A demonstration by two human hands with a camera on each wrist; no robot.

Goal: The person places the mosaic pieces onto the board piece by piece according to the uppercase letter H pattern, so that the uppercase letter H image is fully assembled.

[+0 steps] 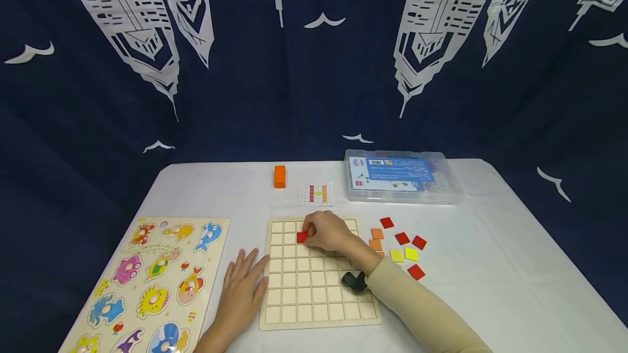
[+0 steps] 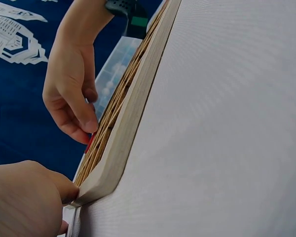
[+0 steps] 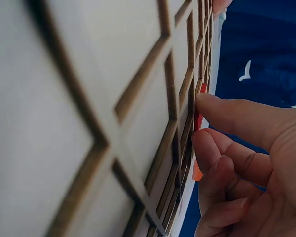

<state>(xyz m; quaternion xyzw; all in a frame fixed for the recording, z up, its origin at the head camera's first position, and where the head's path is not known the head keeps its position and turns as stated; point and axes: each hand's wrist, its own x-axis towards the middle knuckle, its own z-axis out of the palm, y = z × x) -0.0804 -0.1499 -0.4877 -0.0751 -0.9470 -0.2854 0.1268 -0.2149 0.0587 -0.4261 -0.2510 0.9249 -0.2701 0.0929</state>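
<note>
My right hand [image 1: 327, 231] pinches a red square tile [image 1: 301, 237] between thumb and fingertips, at the top row of a wooden grid board [image 1: 296, 313]. In the right wrist view, the red tile [image 3: 199, 118] stands tilted at the grid's ribs, partly covered by the fingertips. My left hand [image 1: 241, 290] lies with fingers spread beside the board, fingertips at its left edge. The left wrist view has the left hand [image 2: 27, 197] right at the board's corner. Loose red tiles [image 1: 416, 272], orange tiles [image 1: 375, 233] and yellow tiles [image 1: 411, 254] lie right of the board.
An animal peg puzzle [image 1: 216, 233] lies at the left. Behind the board are an orange block [image 1: 279, 177], a small pattern card [image 1: 316, 194] and a clear plastic box [image 1: 441, 196]. A dark wrist device [image 1: 354, 282] overlaps the board's right side.
</note>
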